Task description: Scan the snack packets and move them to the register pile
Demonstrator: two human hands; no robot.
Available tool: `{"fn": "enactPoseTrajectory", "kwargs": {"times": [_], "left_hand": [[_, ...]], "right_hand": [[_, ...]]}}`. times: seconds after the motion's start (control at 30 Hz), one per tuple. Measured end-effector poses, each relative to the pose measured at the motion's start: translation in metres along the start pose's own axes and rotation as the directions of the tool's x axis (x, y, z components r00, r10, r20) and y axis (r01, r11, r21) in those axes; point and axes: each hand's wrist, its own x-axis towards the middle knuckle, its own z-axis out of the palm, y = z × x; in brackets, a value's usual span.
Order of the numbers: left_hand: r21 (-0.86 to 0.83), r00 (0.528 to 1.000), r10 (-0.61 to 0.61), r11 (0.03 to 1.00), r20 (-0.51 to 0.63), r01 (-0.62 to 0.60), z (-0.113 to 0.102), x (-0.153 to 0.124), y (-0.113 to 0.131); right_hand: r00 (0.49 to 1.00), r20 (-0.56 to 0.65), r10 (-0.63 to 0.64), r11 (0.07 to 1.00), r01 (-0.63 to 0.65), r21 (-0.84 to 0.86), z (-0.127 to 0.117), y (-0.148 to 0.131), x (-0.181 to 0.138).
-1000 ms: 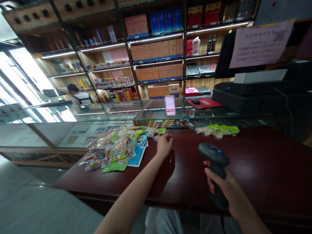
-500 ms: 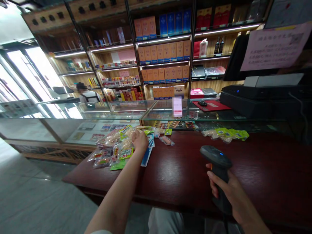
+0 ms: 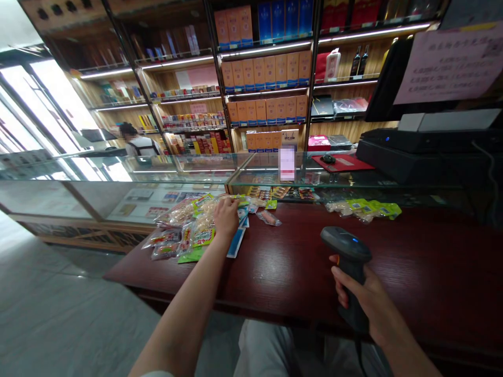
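Note:
My right hand (image 3: 359, 296) is wrapped round the handle of a dark barcode scanner (image 3: 346, 248), held upright over the dark red counter (image 3: 412, 272), a small blue light on its head. My left hand (image 3: 226, 218) reaches out to a pile of coloured snack packets (image 3: 188, 230) at the counter's left end, and its fingers curl down onto the packets at the pile's right side. What those fingers grip, if anything, is hidden. A single clear packet (image 3: 269, 217) lies just right of the pile.
A second small heap of yellow-green packets (image 3: 365, 209) lies at the back right of the counter. Glass display cases (image 3: 176, 178) stand behind it, with a black till unit (image 3: 424, 144) on the right. Shelves of boxes (image 3: 267, 68) fill the back wall. A person (image 3: 135, 144) stands far left.
My left hand has moved left from the bare counter near the single packet onto the pile of packets. The scanner stays in my right hand, almost where it was.

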Motion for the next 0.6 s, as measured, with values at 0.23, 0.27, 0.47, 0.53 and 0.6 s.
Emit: {"fn": "enactPoseTrajectory", "kwargs": {"times": [0.23,0.27,0.47,0.53,0.6], "left_hand": [[-0.560,0.980,-0.116,0.828,-0.159,0.008,-0.004,0.007,0.020],[-0.655,0.975,-0.162,0.756,-0.153,0.022,-0.002,0.008,0.025],[-0.938,0.933,-0.331,0.258,0.140,0.233,0.029,-0.001,0.060],[-0.955,0.899,-0.345,0.023,0.270,0.296,0.042,-0.008,0.072],[-0.920,0.864,-0.325,-0.206,0.385,0.333,0.054,-0.013,0.085]], "right_hand": [[1.000,-0.003,-0.003,0.999,0.002,-0.033,-0.003,0.006,0.003],[1.000,-0.004,-0.012,0.999,0.012,-0.036,-0.003,0.006,0.003],[1.000,-0.020,-0.019,1.000,0.018,-0.014,-0.002,0.005,0.004],[1.000,0.017,-0.021,0.999,0.021,-0.024,-0.003,0.005,0.005],[0.999,0.031,-0.027,0.999,0.028,-0.026,-0.003,0.006,0.005]]}}
